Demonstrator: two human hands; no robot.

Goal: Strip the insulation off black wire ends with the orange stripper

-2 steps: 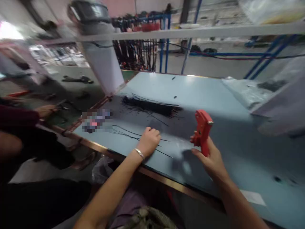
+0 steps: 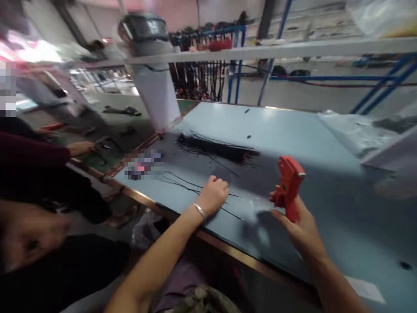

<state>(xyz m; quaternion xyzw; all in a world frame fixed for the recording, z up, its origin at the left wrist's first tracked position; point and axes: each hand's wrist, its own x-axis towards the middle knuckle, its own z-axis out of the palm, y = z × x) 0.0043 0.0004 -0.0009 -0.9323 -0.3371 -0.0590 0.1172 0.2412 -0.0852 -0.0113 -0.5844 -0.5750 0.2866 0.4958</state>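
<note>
My right hand (image 2: pixel 301 228) is wrapped round the grip of a red hand tool (image 2: pixel 288 184), holding it upright just above the light blue table (image 2: pixel 293 130). My left hand (image 2: pixel 213 195), with a bracelet at the wrist, rests on the table with its fingers curled over thin black wires (image 2: pixel 182 182) that trail to the left. Whether those fingers pinch a wire is hidden. A thick bundle of black wires (image 2: pixel 216 148) lies further back on the table.
A white column (image 2: pixel 156 95) stands at the table's far left corner. Clear plastic bags (image 2: pixel 358 130) lie at the right. Another person in a dark red sleeve (image 2: pixel 32 150) works at the left. A white label (image 2: pixel 365 289) lies near the front edge.
The view has shifted slightly, so everything sits a little further right and lower. Both hands keep their poses and the red tool stays in my right hand.
</note>
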